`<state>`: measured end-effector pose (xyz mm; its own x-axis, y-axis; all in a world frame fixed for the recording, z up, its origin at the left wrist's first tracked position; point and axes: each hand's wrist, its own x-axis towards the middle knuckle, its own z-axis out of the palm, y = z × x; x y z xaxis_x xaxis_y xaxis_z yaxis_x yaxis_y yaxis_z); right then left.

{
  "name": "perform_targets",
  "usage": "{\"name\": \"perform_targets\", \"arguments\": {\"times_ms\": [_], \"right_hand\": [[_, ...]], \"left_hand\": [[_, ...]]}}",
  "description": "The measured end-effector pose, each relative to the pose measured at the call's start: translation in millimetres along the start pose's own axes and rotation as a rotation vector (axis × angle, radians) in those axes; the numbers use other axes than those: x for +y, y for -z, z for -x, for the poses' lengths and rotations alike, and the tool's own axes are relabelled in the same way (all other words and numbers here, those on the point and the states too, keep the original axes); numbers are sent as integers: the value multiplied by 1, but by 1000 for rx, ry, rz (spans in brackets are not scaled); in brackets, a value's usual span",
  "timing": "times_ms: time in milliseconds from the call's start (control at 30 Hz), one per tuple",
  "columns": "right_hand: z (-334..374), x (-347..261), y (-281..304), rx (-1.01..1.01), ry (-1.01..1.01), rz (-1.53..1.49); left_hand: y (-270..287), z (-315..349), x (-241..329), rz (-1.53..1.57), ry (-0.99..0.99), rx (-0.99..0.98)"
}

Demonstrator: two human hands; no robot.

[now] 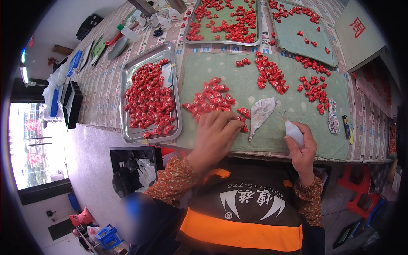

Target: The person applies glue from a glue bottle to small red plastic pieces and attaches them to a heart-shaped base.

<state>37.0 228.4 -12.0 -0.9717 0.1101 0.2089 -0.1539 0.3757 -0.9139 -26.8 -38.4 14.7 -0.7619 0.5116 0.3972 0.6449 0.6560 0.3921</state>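
In my right hand [302, 146] I hold a white squeeze bottle [294, 133], its thin needle tip pointing up and left. My left hand [216, 132] is palm down with bent fingers, thumb and forefinger closed at a small glossy red piece [243, 119] on the green cloth [221, 146]. Just beyond that hand lies a loose heap of red pieces [210, 98]. Between my hands rests a crumpled pale rag [262, 111]. Under the left palm, part of the heap is hidden.
At left a metal tray [178, 106] holds many red pieces; another loaded tray [221, 41] stands at the back. More pieces lie on a green mat [297, 36] and in clusters [271, 74] on the cloth. Right: a patterned cloth roll [333, 117], a marker-like stick [346, 126], a large box [361, 36].
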Motion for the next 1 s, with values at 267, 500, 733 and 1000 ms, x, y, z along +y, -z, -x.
{"name": "perform_targets", "arguments": {"times_ms": [267,500,733,1000], "right_hand": [[-1,-1,1,5,-4,-34],[-1,-2,1,35,-71,-96],[-2,-3,-1,43,-63,-84],[-3,-4,0,52,-58,-27]], "left_hand": [[16,15,-23,-32,137,108],[25,-18,-23,-59,137,-8],[24,-33,-26,-237,-50,-219],[20,-26,-15,-319,-76,-388]]}}
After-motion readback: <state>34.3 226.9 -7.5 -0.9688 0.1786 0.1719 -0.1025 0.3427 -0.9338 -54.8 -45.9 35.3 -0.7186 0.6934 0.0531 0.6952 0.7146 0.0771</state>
